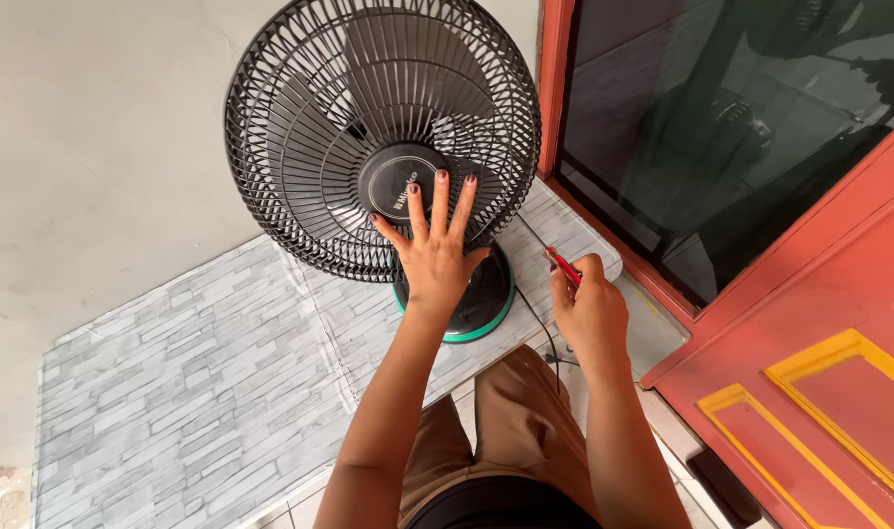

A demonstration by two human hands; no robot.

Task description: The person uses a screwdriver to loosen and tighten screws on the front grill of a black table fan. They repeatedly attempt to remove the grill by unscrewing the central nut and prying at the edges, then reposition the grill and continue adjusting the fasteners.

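head cam | looks steeply down, close over fan [382,137] | single view

One label shows: a round black badge [404,182] at the hub of the black fan grille [300,147], ringed by a thin pale circle, with small pale lettering along its right side. The left hand [434,257] lies partly over its lower right edge. No packages, signs or screens appear.
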